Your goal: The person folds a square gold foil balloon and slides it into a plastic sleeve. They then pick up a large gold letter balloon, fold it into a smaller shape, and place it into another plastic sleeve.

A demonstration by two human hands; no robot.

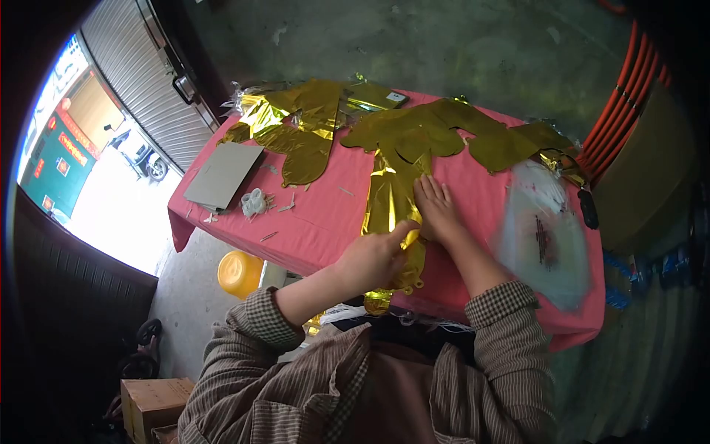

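Observation:
A flat gold foil balloon [391, 191] with small ring tabs at its near end stretches from the table's middle toward me. My right hand [438, 209] lies flat along its right edge, fingers stretched out and pointing away from me. Over its near part, my left hand [374, 259] has its fingers curled in, with the foil under and beside them. What those fingers hold, if anything, is hidden. More flat gold foil balloons [309, 154] spread across the far side of the table, some of them overlapping.
The table wears a pink cloth [318, 226]. At left are a grey folder [224, 175], a clear-white bundle [254, 203] and small scraps. A translucent plastic bag [546, 233] and a black-handled object [588, 209] lie at right. A yellow container [239, 273] stands on the floor.

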